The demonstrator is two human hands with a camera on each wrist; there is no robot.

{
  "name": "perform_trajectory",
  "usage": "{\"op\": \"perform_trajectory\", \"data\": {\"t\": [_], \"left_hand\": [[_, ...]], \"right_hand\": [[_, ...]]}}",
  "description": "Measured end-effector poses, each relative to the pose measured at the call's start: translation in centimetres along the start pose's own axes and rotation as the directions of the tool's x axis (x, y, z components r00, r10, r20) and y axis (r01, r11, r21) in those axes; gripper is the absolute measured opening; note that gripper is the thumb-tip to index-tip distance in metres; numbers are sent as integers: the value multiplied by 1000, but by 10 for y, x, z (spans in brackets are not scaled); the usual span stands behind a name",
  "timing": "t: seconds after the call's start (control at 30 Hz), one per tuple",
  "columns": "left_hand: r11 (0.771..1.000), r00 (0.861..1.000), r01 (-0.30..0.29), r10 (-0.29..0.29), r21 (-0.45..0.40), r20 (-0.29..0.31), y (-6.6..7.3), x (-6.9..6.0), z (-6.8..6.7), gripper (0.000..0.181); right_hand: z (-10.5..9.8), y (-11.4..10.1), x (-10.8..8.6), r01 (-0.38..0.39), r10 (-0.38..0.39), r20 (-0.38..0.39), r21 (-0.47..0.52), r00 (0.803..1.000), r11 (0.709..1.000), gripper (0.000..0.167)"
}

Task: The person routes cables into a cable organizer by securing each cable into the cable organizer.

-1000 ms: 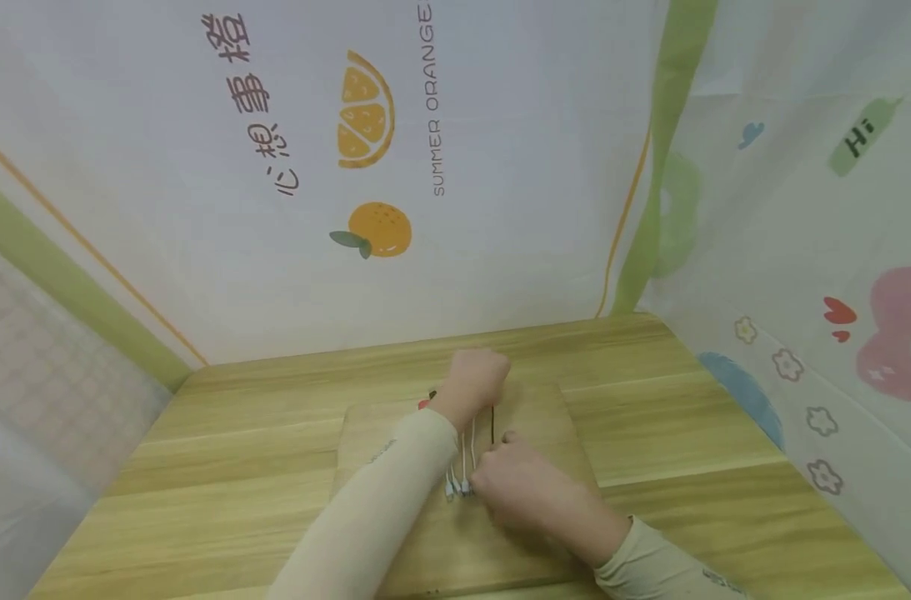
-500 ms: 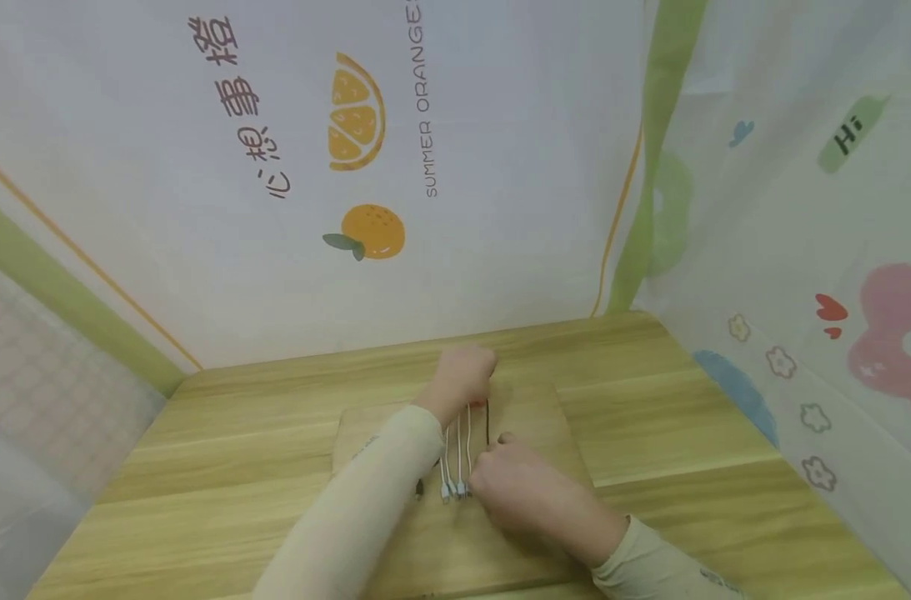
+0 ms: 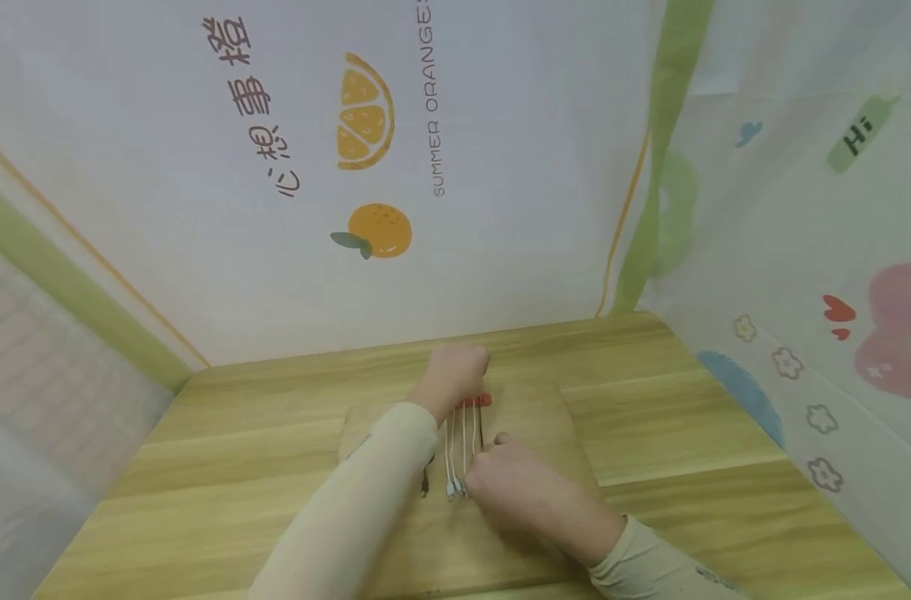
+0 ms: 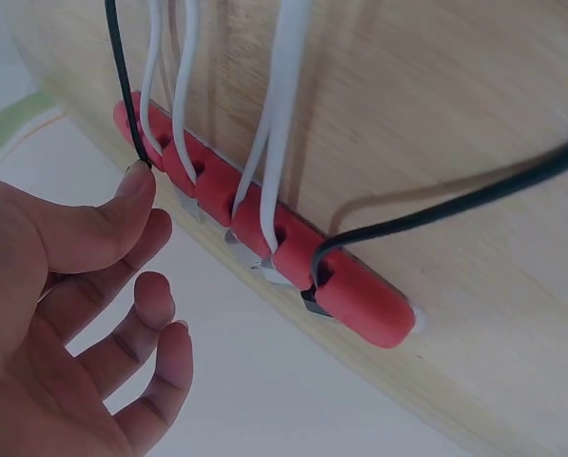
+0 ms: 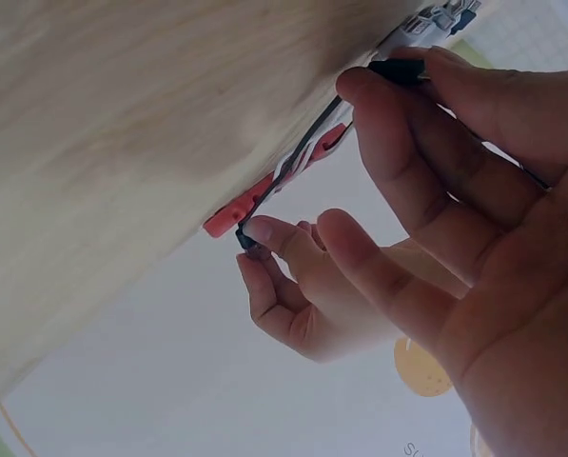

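Observation:
My left hand [image 3: 455, 371] is at the far side of the board, its thumb and forefinger pinching a black cable [image 4: 122, 76] by its plug, beside the end slot of a red cable clip [image 4: 369, 305]. White cables [image 4: 288, 86] and another black cable [image 4: 445, 209] sit in the clip's other slots. Nearer me, my right hand [image 3: 515, 483] pinches the opposite black plug [image 5: 398, 71] of the cable between thumb and forefinger, so the cable runs between both hands. In the head view, my left hand and sleeve hide much of the clip.
A thin wooden board [image 3: 530, 417] lies on the wood-grain table [image 3: 260, 433]. White plugs [image 3: 451, 490] lie side by side left of my right hand, and a black plug [image 3: 425, 485] lies farther left. Printed curtains [image 3: 500, 208] stand behind and beside the table.
My left hand has moved a little left with the black cable, which now crosses the clip's right end. That red end has come into view. My right hand has barely shifted.

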State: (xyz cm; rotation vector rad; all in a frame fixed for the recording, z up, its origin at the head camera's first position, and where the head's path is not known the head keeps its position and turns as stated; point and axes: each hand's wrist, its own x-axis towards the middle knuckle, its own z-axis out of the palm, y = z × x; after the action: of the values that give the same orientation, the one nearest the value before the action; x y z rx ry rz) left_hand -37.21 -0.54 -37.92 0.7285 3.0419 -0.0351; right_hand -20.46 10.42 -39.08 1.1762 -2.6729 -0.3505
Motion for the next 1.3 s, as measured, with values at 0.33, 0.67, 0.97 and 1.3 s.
{"op": "perform_trajectory", "data": {"t": [0.33,0.67,0.97,1.3], "left_hand": [[1000,999,28,-28,-6,-25,-1,5,3,30],[976,988,154,-153,-153,22,2,15,6,39],[953,987,161,-159,-258,29,0,6,4,42],[948,993,115,-119,-296,5,-9,-6,14,28]], "right_hand": [[4,6,-3,-3,3,7,3,1000,1000,13],[5,8,-1,16,-15,22,-21,1000,1000,9],[8,9,-1,-40,39,42,27,998,999,11],[-2,7,-5,-118,102,120,137,988,983,22]]}}
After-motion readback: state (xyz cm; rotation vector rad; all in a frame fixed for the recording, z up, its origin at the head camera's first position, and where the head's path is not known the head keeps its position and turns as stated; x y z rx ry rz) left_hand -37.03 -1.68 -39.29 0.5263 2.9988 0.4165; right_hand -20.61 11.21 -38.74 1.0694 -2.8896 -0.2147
